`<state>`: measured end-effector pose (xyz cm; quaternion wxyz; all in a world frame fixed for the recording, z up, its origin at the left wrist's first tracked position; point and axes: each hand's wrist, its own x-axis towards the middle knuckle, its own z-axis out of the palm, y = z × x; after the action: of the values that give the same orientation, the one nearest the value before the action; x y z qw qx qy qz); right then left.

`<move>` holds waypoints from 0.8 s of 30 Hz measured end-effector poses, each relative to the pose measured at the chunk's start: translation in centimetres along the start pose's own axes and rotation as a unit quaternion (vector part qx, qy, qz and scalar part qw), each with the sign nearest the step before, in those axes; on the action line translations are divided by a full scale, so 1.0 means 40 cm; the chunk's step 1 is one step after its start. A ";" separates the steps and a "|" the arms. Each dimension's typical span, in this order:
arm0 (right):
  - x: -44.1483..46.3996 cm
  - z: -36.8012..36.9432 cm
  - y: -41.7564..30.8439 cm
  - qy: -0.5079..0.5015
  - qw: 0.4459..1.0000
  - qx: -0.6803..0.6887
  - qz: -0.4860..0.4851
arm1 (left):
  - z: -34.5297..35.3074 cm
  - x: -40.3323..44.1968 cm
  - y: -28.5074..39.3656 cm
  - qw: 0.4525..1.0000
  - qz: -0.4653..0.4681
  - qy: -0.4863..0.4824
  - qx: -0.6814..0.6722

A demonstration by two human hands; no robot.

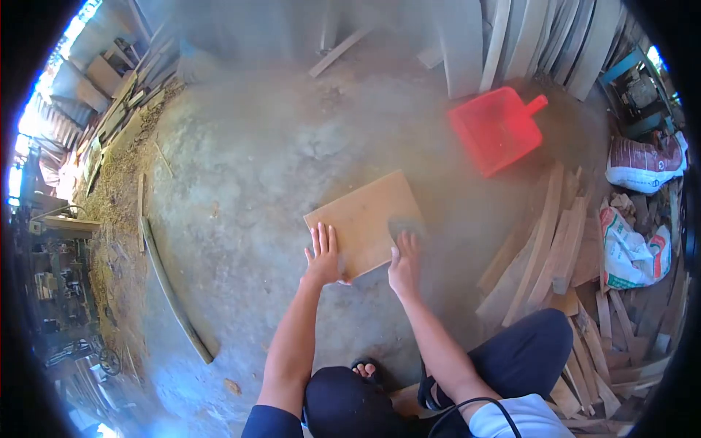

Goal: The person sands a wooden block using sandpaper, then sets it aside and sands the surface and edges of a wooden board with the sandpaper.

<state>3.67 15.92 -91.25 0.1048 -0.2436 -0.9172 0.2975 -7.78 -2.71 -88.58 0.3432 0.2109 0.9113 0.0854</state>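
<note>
A flat rectangular wooden board lies at a slant in front of me, low over the concrete floor. My left hand rests on its near left corner, fingers spread flat on the face and thumb by the near edge. At the board's right side, my right hand presses a dark grey piece of sandpaper against the surface. That piece is slightly blurred, and the fingers partly cover it.
A red dustpan sits on the floor beyond the board. Wood strips and sacks are piled on the right. Planks lean at the back. A curved strip lies left, near wood shavings.
</note>
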 end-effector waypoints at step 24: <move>0.103 -0.042 0.069 0.016 0.995 0.038 -0.093 | 0.013 0.005 -0.004 1.000 -0.004 -0.023 0.021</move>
<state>1.77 20.80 -91.34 0.1558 -0.1574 -0.9222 0.3169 -7.63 -2.76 -89.11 0.3595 0.2160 0.9058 0.0597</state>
